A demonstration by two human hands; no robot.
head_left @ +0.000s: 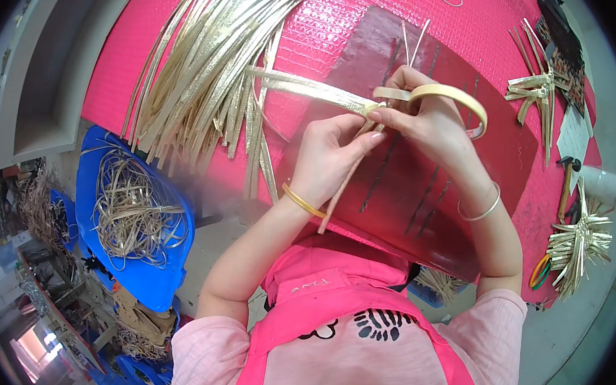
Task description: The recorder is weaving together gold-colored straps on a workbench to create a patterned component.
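Note:
Several flat gold strips (pixel 318 92) meet in a crossing between my two hands, some reaching left and some pointing down toward me. My left hand (pixel 334 150) is closed, its thumb and fingers pinching the strips just below the crossing. A narrow cream roll of tape (pixel 484 110) hangs at my right hand (pixel 428 114), which is closed around it with the thumb at the crossing. The tape's loose end (pixel 389 93) reaches toward the strips. Two thin strip ends (pixel 421 42) stick up beyond my right fingers. The fingertips partly hide the join.
Under my hands lies a dark red mat (pixel 451 174) on a pink table cover (pixel 340 2). A pile of gold strips (pixel 218 62) lies far left. A blue bin (pixel 95 202) holds tangled strips. Woven gold pieces (pixel 580 243) and a hammer (pixel 566 186) lie at the right.

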